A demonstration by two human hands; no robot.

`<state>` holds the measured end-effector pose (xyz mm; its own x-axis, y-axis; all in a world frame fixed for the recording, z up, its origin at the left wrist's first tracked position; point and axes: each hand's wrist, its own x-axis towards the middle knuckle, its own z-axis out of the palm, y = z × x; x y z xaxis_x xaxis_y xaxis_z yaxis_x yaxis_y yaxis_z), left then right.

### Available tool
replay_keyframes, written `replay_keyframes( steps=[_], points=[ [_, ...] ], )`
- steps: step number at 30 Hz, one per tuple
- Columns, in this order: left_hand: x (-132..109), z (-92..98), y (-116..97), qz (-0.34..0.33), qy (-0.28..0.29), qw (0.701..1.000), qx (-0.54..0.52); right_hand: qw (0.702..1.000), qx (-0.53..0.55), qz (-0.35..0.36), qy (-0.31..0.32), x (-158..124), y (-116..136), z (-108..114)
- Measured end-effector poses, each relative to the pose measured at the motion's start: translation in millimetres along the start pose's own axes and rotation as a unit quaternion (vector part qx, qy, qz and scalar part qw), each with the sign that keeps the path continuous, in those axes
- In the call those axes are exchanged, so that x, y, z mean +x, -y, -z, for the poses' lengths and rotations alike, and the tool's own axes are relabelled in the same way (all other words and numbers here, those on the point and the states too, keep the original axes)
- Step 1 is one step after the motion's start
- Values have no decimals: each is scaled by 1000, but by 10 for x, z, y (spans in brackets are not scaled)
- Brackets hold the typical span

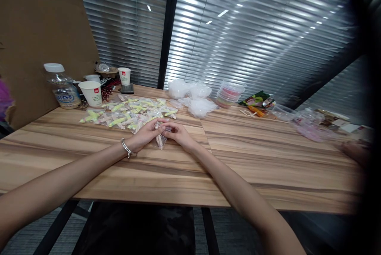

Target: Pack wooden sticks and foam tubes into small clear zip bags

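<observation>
My left hand and my right hand meet over the wooden table, fingertips together at the top of a small clear plastic bag. Something pale pink shows inside that bag, which points down toward me between the hands. Both hands have their fingers closed on its upper part. Just behind and left of my hands lies a spread of several small clear bags with yellow-green and pink pieces inside. A silver bracelet is on my left wrist.
Paper cups, a plastic bottle and a small black device stand back left. White clear-plastic bundles, stacked tubs, an orange item and pink plastic lie further right. Another person's hand rests far right.
</observation>
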<state>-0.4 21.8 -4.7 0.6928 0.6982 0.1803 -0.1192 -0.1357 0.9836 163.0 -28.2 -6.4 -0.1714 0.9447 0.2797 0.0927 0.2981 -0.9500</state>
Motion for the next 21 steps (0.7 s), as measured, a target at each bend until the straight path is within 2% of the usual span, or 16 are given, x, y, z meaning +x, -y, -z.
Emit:
replay_keyframes(
  steps=[5,10,13,18,21],
  points=[
    [-41,-30,-29,-34,33,998,38,998,-12,-9,69,-24,101,19],
    [-52,-54,-63,-21,57,998,17,996,15,-34,81,-28,94,2],
    [-39,-61,-80,-7,39,999,-9,1000,-1,-14,23,-24,56,13],
    [-10,-65,-83,-8,-34,999,-6,994,-53,22,-98,24,1,113],
    [4,-60,-65,-12,-66,998,-13,982,-39,55,-177,41,103,146]
  ],
)
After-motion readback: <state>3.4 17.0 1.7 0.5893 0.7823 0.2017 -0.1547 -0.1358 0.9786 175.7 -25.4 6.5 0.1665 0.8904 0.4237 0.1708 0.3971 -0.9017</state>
